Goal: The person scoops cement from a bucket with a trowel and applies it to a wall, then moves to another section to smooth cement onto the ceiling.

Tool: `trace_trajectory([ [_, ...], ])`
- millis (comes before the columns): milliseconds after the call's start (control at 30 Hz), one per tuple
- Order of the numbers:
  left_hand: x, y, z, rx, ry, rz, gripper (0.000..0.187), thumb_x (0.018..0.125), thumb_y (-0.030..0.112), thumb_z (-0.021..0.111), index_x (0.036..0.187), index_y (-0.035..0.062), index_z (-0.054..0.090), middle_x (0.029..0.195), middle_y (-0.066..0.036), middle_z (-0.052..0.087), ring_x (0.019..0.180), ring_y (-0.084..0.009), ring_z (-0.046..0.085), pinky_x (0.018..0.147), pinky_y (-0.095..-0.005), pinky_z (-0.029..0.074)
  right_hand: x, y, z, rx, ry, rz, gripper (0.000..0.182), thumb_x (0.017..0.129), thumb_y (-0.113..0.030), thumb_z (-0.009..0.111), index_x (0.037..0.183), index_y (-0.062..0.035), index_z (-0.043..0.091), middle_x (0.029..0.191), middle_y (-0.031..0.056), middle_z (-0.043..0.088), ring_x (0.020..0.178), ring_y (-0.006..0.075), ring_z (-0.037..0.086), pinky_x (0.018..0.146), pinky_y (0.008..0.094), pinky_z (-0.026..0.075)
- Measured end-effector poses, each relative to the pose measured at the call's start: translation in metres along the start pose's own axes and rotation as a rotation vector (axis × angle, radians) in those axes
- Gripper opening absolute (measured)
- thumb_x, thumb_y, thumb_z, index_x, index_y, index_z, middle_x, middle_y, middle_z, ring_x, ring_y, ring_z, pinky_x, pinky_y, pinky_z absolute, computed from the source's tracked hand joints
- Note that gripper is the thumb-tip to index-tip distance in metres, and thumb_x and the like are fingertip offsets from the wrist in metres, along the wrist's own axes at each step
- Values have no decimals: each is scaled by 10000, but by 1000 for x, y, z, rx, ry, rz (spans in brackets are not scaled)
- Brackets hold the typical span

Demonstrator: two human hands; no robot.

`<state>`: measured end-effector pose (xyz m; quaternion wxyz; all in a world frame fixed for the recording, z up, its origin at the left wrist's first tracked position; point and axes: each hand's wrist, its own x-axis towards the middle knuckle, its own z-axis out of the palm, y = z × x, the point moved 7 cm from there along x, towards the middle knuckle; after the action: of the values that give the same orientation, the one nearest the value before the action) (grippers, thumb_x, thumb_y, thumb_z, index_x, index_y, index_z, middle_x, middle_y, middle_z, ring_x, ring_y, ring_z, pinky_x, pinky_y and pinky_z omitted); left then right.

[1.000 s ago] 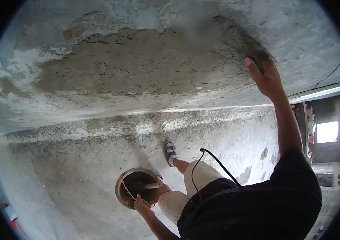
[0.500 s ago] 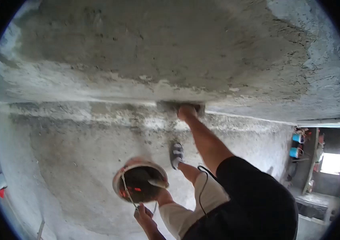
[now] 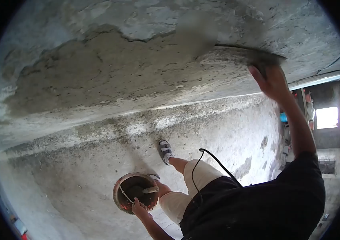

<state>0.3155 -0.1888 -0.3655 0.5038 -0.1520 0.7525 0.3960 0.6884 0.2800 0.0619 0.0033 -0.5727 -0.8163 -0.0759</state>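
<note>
My right hand (image 3: 273,81) is closed round a plastering trowel (image 3: 266,60), its dark flat blade pressed along the grey wall (image 3: 138,76). The fingers hide the trowel's handle. Rough wet-looking plaster covers part of that wall, with a ragged upper edge at the left. Lower down, my left hand (image 3: 141,209) grips the thin handle (image 3: 126,193) of a round bucket (image 3: 116,196). Inside the bucket is a dark mix, and the light-coloured handle of another tool (image 3: 151,190) leans out over the rim near my leg.
Below the wall runs a rough concrete floor (image 3: 78,172), where my sandalled foot (image 3: 165,152) stands. A black cord (image 3: 218,160) loops from my clothing. At the right are a blue bucket (image 3: 283,117), piled items and a bright window (image 3: 327,117).
My right hand has moved the trowel from the wall's base up and to the right across the wall. The view has turned; my left hand still holds the bucket.
</note>
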Motion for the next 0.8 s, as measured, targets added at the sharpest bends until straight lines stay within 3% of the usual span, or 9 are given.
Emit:
trace_trajectory([
  [167, 4, 13, -5, 63, 0, -39, 457, 907, 383, 615, 599, 161, 362, 465, 49, 266, 336, -81, 236, 335, -268, 153, -9, 13, 77, 563, -79, 264, 311, 931, -266, 597, 729, -30, 607, 721, 118, 625, 598, 216, 554, 555, 359, 439],
  [200, 6, 13, -11, 97, 33, -23, 439, 905, 369, 625, 616, 153, 373, 477, 54, 279, 356, -72, 244, 348, -263, 159, -4, -22, 74, 291, 219, -156, 297, 930, -238, 594, 715, -34, 589, 671, 101, 605, 562, 202, 536, 527, 344, 423],
  [233, 10, 10, -8, 111, 61, -5, 422, 902, 355, 635, 634, 145, 384, 490, 58, 292, 377, -62, 252, 361, -259, 166, -4, -19, 106, 371, -88, 86, 275, 928, -211, 591, 728, -22, 597, 623, 88, 592, 520, 207, 523, 494, 349, 411],
  [333, -15, 19, 9, 88, 71, 24, 405, 911, 332, 628, 643, 141, 391, 508, 76, 270, 415, -41, 242, 399, -244, 155, -8, -15, 144, 695, -57, 164, 277, 923, -202, 599, 721, -12, 600, 573, 93, 566, 486, 205, 511, 480, 368, 421],
  [400, -22, 10, 7, 116, 61, 87, 431, 919, 321, 614, 615, 148, 363, 503, 78, 267, 416, -36, 235, 403, -245, 150, -1, -51, 166, 547, 352, -187, 369, 959, -282, 537, 715, -14, 602, 568, 104, 563, 488, 215, 537, 492, 366, 439],
  [500, -50, 5, 9, 74, 98, 138, 458, 929, 307, 596, 590, 153, 329, 485, 72, 272, 406, -43, 235, 399, -250, 143, -5, -76, 358, 203, -598, 82, 564, 976, -478, 394, 730, -36, 644, 609, 145, 592, 575, 314, 598, 584, 474, 492],
  [667, -112, -31, -13, 19, 214, 265, 446, 937, 295, 561, 587, 154, 324, 472, 57, 267, 389, -62, 231, 390, -259, 149, -27, -130, 569, 310, -820, 232, 342, 879, -260, 517, 1085, -46, 686, 1229, 171, 613, 1175, 342, 558, 967, 431, 445],
  [700, -123, -37, -8, 46, 187, 314, 423, 939, 291, 537, 594, 158, 331, 483, 58, 263, 399, -64, 224, 400, -257, 147, -43, -135, 583, 331, -637, 264, 358, 881, -228, 501, 1133, -31, 661, 1255, 180, 595, 1184, 330, 554, 965, 426, 447],
  [800, -159, -64, -2, -139, 132, 178, 415, 930, 294, 530, 592, 167, 325, 476, 67, 235, 381, -56, 238, 379, -252, 157, -102, -155, 575, 450, -1206, 358, 438, 914, -364, 512, 1064, 19, 661, 1124, 228, 639, 1086, 364, 604, 900, 472, 481],
])
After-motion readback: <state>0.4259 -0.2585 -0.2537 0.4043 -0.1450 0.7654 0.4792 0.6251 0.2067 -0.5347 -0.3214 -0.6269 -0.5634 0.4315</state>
